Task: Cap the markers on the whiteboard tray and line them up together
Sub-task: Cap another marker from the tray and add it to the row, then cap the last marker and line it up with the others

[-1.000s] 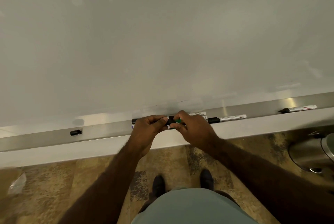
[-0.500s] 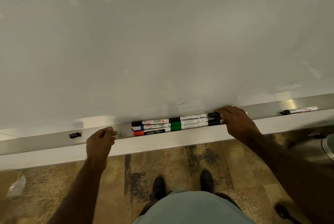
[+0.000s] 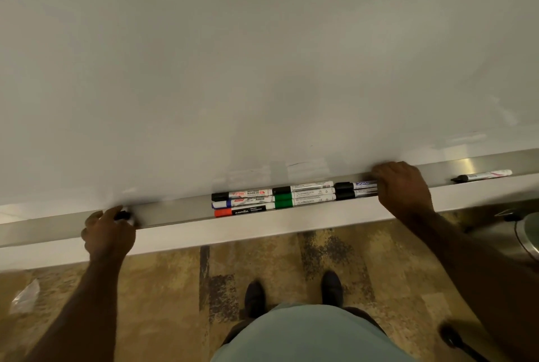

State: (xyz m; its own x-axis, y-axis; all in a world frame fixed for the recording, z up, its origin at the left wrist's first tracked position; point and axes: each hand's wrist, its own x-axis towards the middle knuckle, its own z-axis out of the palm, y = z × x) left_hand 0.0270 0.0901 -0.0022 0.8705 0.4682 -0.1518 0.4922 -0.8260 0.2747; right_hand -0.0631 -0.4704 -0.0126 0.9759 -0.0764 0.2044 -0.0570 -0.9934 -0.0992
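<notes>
- Our left hand sits at the tray's left stretch, fingertips closing on a loose black cap; motion blur keeps us from telling whether the pinch is complete.
- Our right hand lies over the tray right of middle, fingers curled down onto the right ends of two black-capped markers; we cannot tell whether they grip or only press.
- The grouped markers lie in rows along the tray's middle, touching one another, with black, blue, red and green caps.
- One uncapped marker lies alone near the tray's right end, well apart from the group.
</notes>
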